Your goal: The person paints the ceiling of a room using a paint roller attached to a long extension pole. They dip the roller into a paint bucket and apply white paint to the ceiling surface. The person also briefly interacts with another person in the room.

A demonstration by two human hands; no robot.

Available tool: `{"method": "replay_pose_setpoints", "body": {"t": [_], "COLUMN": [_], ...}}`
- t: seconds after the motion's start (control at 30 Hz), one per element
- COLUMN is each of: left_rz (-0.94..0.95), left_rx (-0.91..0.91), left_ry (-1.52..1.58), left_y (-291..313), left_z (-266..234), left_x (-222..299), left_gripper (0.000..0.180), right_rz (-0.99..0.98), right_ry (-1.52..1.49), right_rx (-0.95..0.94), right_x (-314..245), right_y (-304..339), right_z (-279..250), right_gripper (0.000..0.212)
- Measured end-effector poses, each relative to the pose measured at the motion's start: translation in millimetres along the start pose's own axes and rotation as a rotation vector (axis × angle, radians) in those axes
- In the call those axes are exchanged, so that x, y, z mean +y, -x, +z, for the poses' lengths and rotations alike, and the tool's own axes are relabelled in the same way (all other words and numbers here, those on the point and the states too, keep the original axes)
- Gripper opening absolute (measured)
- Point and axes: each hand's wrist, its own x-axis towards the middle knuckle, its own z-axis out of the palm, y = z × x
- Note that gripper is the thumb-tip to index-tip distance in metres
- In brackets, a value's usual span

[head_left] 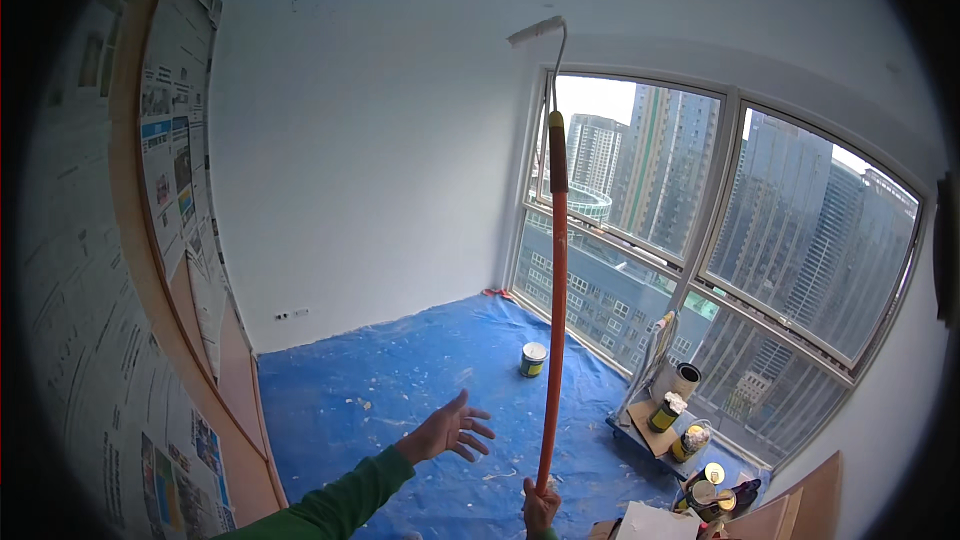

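Observation:
My right hand [541, 506] is wrapped round the lower end of a long orange pole [558, 320]. A paint roller [537, 31] with a pale sleeve tops the pole, raised near the ceiling corner above the window. The roller's dark handle with a yellow end [557, 155] meets the pole's upper end. To the left of the pole, my left hand [451, 430] reaches out with its fingers spread and holds nothing. A green sleeve [345, 496] covers that forearm. Whether the roller touches the wall or ceiling I cannot tell.
Blue sheeting [350, 410] covers the floor, with a paint can [533, 360] standing on it. Several cans crowd a trolley [640, 432] and the floor by the large window [640, 180]. Newspaper [170, 170] covers the left side. A white wall [370, 170] stands ahead.

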Motion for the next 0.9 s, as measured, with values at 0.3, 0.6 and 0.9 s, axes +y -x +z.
{"method": "replay_pose_setpoints", "body": {"t": [0.3, 0.6, 0.9], "left_rz": [-0.447, -0.421, -0.340], "left_rx": [0.378, 0.622, 0.509], "left_ry": [1.120, 0.218, -0.061], "left_y": [30.7, -140.6, -401.2], "left_z": [-237.7, -445.4, -563.6], "left_x": [-231.8, -54.9, 72.6], "left_gripper": [0.065, 0.055, 0.035], "right_rz": [-0.194, -0.244, -0.277], "right_ry": [-0.042, -0.208, -0.280], "right_rx": [0.413, 0.594, 0.916], "right_x": [-49.2, -116.5, -110.9], "right_y": [-250.3, -475.3, -640.9], "right_z": [86.6, 139.6, 184.3], "right_gripper": [0.044, 0.036, 0.047]}}
